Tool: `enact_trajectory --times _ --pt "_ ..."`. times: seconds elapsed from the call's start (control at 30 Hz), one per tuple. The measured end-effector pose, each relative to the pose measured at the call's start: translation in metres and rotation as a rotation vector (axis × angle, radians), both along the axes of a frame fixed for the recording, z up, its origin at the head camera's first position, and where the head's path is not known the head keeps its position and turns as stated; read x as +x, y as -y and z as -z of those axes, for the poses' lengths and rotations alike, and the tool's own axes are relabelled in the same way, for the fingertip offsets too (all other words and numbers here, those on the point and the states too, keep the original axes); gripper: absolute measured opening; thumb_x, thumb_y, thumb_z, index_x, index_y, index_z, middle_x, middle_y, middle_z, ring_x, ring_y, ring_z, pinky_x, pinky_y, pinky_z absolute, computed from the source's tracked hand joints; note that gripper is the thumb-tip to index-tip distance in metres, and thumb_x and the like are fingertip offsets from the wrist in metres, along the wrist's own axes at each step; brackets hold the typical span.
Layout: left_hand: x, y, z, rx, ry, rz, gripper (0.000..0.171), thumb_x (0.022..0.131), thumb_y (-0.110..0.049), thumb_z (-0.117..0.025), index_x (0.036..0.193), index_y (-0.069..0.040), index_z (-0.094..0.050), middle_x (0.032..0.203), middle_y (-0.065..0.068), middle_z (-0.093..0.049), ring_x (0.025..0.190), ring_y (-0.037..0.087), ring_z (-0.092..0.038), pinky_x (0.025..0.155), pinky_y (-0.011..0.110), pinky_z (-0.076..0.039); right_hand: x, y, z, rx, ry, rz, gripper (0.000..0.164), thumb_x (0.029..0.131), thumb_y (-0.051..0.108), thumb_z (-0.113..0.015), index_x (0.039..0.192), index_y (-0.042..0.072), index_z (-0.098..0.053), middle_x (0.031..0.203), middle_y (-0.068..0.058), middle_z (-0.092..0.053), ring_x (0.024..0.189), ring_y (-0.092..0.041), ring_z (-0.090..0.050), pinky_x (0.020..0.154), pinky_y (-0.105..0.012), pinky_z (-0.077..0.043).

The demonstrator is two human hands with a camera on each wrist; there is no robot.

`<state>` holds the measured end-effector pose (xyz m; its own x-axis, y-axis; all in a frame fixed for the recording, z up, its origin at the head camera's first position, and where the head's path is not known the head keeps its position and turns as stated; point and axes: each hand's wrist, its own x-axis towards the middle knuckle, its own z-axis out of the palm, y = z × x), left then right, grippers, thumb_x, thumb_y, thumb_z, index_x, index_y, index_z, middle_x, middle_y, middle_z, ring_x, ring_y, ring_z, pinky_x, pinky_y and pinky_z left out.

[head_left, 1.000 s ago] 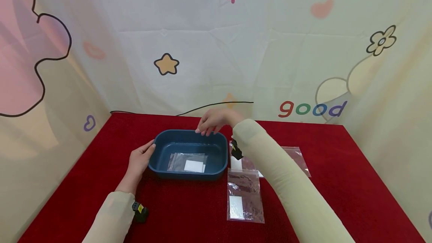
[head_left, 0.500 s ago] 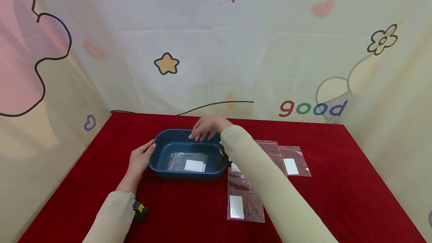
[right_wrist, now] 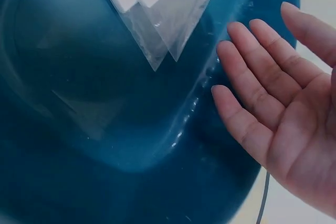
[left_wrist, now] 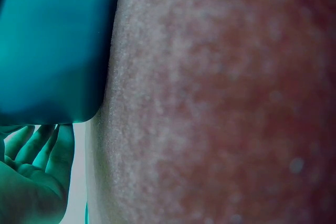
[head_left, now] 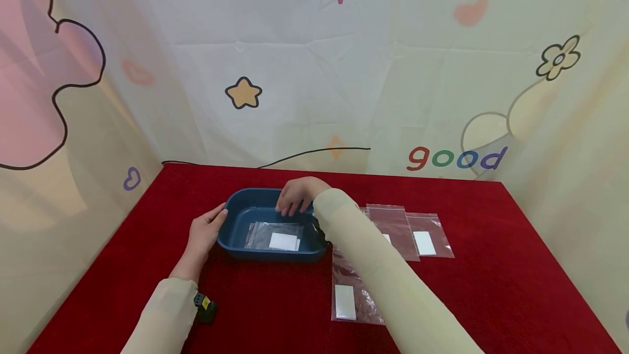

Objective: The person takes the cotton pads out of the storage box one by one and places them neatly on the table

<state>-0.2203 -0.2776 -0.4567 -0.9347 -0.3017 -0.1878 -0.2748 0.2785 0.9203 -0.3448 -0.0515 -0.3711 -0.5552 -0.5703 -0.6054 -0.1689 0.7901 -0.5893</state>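
A blue rectangular basin (head_left: 309,256) stands on the table, with clear plastic bags (head_left: 265,232) bearing white labels lying in it. At its left side, my left hand (head_left: 205,232) grips the rim; in the left wrist view the fingers (left_wrist: 60,153) reach against the outside wall. Over the back right part of the basin is my right hand (head_left: 296,195), above and behind the bags. Nothing is held in it: the right wrist view shows its palm bare and fingers (right_wrist: 239,72) relaxed and slightly spread, the bags' corners (right_wrist: 168,45) beyond the fingertips.
Right of the basin, several clear zip bags with white labels lie flat, among them a front bag (head_left: 344,272), a back bag (head_left: 393,217) and a far right bag (head_left: 439,228). My right forearm covers part of them. A printed curtain (head_left: 304,97) hangs behind the red table (head_left: 491,266).
My right hand has come left and down from the basin's back rim to inside its outline. The forearm's shift uncovers more of the bags at right. The left hand stays put.
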Motion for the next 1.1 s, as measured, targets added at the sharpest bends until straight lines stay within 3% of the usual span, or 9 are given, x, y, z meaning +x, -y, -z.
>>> enact_trajectory --times 0.47,0.87,1.1 --pt "-0.002 -0.001 0.000 -0.001 -0.008 -0.006 0.050 0.109 -0.028 -0.049 0.155 -0.008 -0.044 0.164 0.019 -0.037 0.154 0.037 -0.034 0.123 0.052 -0.037 0.001 0.012 0.012 0.105 0.050 0.010 0.030 0.100 0.014 -0.064 0.129 0.008 -0.071 0.136 -0.014 -0.068 0.127 -0.028 -0.062 0.115 -0.050 -0.047" --pt "-0.001 -0.002 0.000 0.010 -0.018 -0.006 0.049 0.109 -0.026 -0.049 0.155 -0.007 -0.045 0.164 0.019 -0.038 0.154 0.036 -0.034 0.123 0.052 -0.036 0.001 0.018 0.014 0.186 0.029 -0.045 0.021 0.097 0.020 -0.069 0.115 0.012 -0.076 0.121 -0.008 -0.072 0.105 -0.018 -0.064 0.105 -0.045 -0.052" --pt "-0.001 -0.001 0.000 0.009 -0.021 -0.011 0.049 0.109 -0.025 -0.049 0.154 -0.005 -0.045 0.163 0.020 -0.039 0.153 0.036 -0.036 0.123 0.052 -0.037 0.000 0.022 0.015 0.239 0.046 -0.031 0.006 0.093 0.021 -0.075 0.096 0.016 -0.076 0.108 -0.005 -0.069 0.100 -0.018 -0.060 0.096 -0.038 -0.054"
